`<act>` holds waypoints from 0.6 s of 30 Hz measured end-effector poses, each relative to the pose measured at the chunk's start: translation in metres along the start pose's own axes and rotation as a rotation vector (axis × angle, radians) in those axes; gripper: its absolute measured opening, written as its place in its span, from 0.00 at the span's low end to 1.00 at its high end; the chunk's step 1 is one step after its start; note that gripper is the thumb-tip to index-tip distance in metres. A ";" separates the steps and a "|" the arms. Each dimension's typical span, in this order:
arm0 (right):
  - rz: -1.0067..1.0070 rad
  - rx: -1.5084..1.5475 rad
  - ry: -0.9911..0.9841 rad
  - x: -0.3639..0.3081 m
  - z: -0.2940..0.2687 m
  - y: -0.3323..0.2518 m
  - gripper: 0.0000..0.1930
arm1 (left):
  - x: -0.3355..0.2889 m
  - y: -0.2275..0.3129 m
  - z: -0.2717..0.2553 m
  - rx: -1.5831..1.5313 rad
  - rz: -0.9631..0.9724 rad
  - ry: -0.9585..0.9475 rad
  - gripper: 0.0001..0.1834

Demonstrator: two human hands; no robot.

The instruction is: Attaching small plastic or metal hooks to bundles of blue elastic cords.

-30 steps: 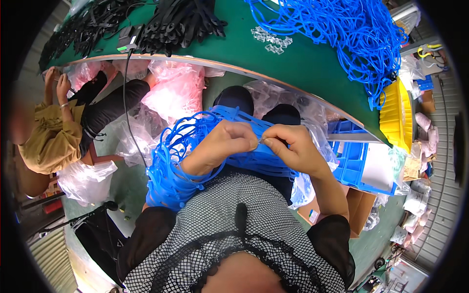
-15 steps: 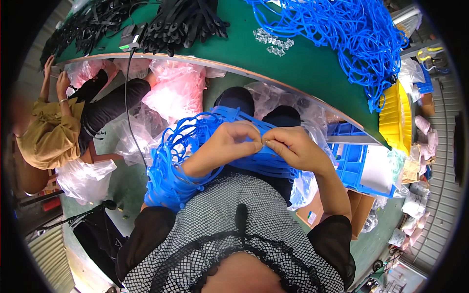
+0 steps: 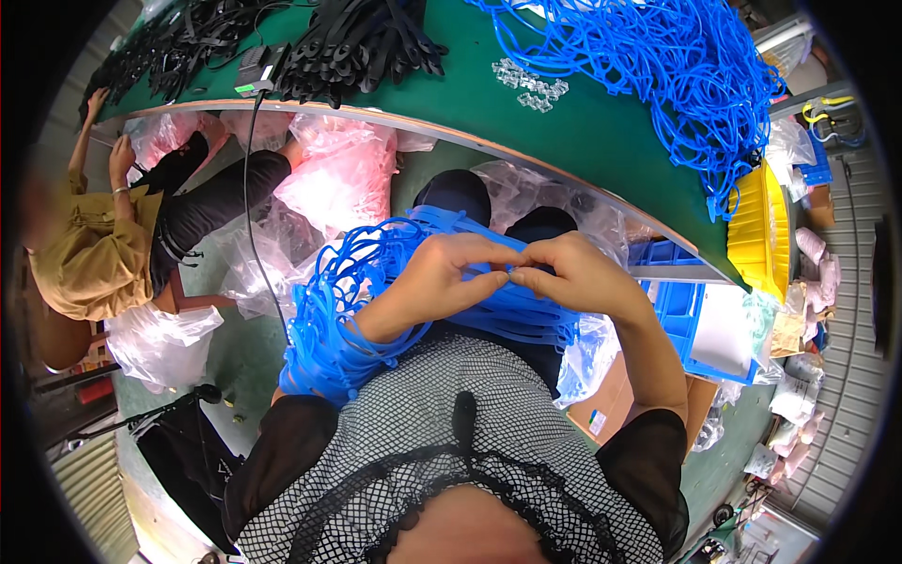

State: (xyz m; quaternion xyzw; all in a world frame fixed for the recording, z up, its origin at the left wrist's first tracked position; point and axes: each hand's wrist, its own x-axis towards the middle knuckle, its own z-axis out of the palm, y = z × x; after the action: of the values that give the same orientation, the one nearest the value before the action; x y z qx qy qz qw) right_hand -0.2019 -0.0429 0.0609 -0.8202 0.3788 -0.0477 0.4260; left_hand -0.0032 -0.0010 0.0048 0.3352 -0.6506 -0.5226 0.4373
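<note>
both hands met over the lap, fingertips pinched together on a small piece too tiny to make out: the left hand [image 3: 442, 277] curled in from one side, the right hand [image 3: 573, 273] closing in from the other, thumbs and forefingers touching at the middle. right under that pinch lay the bundle of blue straps [image 3: 376, 301], draped over the left forearm and spilling across the lap, touching both hands from below. beyond the bundle, the green table [image 3: 601, 141] curved past, with a heap of blue cords [image 3: 658, 66] on it, black straps [image 3: 357, 38] further along, and small clear pieces [image 3: 531, 80] between them. off beside the bundle, another person in a yellow top [image 3: 85, 254] sat well apart.
</note>
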 end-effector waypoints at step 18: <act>0.033 0.433 -0.064 -0.001 0.007 0.014 0.07 | -0.005 0.000 -0.009 0.381 0.168 -0.011 0.14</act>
State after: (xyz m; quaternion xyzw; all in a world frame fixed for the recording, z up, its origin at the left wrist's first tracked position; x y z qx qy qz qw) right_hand -0.2077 -0.0429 0.0465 -0.7043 0.3591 -0.0949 0.6049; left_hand 0.0076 0.0002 0.0040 0.3533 -0.7657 -0.3538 0.4046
